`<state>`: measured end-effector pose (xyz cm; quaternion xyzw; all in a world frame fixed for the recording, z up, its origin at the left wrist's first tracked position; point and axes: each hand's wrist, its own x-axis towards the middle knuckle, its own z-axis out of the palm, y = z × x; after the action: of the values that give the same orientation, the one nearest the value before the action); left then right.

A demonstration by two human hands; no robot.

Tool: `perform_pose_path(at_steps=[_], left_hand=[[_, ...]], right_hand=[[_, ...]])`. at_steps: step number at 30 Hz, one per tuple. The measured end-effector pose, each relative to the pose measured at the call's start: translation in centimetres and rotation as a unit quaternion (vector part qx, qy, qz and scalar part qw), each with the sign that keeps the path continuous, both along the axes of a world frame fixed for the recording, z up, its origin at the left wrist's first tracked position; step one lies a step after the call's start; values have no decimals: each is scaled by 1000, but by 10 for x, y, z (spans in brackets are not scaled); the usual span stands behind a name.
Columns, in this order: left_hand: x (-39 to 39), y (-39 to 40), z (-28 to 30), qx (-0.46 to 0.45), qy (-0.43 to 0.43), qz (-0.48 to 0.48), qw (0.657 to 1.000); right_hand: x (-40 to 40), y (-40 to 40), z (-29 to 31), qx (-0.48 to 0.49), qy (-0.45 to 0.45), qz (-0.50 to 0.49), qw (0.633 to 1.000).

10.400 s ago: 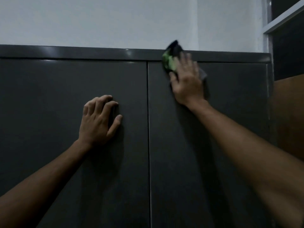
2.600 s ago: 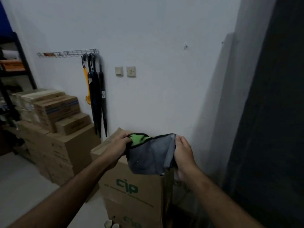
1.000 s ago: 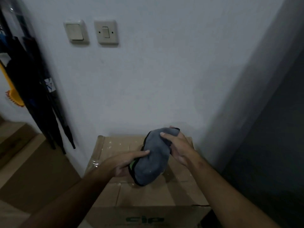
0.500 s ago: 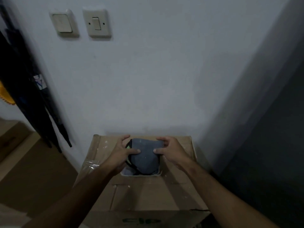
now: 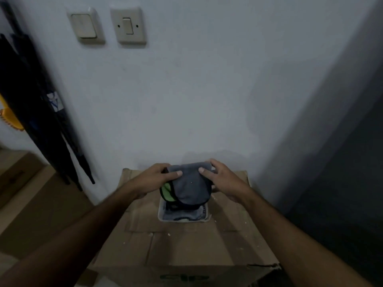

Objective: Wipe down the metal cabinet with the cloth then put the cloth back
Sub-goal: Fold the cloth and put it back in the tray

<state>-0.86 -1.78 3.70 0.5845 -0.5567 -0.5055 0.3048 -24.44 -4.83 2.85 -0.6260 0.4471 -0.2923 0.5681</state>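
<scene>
The folded grey cloth (image 5: 189,186), with a green patch and black edging on its left side, is held over a small white tray (image 5: 184,220) that sits on a cardboard box (image 5: 186,245). My left hand (image 5: 154,180) grips the cloth's left side, thumb on top. My right hand (image 5: 222,180) grips its right side, thumb on top as well. The tray holds other dark cloths under it. The dark metal cabinet (image 5: 342,162) stands at the right edge of the view.
A white wall (image 5: 196,90) with two light switches (image 5: 107,26) rises behind the box. Dark folded umbrellas (image 5: 41,112) hang at the left. More cardboard boxes (image 5: 31,204) sit low on the left.
Since wiping the cabinet door, I have turned to the box and folded the cloth. In the last half second the cloth stays over the tray with both hands on it.
</scene>
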Motion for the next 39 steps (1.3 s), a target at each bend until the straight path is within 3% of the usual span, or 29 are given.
perform_pose_path(at_steps=[4, 7, 10, 12, 15, 18, 20, 23, 28, 31, 33, 39], left_hand=[[-3, 4, -16, 168, 131, 41, 976], [3, 6, -26, 211, 184, 48, 959], [13, 6, -38, 201, 187, 25, 961], [15, 4, -45, 152, 132, 36, 979], [16, -2, -58, -47, 13, 19, 999], [18, -9, -81, -221, -134, -32, 966], [22, -8, -105, -266, -242, -114, 926], [25, 1, -125, -240, -334, -227, 883], [19, 6, -119, -263, -339, -163, 888], [8, 15, -129, -283, -385, -141, 867], [3, 20, -138, -276, -402, -134, 863], [-2, 19, -131, -181, -402, -144, 886]], right_hand=[[15, 2, -23, 129, -69, -54, 988], [14, 0, -36, 215, -94, -71, 969], [11, 0, -47, 209, -105, -43, 971], [16, -3, -54, 145, -41, -62, 987], [21, -11, -69, -51, 97, -67, 992], [16, -9, -81, -198, 171, -11, 965], [10, -3, -90, -271, 272, 81, 920], [5, 1, -103, -305, 415, 200, 833], [13, 17, -94, -279, 386, 129, 870], [17, 29, -118, -328, 418, 121, 838], [19, 34, -128, -305, 442, 113, 836], [22, 36, -123, -263, 463, 121, 838]])
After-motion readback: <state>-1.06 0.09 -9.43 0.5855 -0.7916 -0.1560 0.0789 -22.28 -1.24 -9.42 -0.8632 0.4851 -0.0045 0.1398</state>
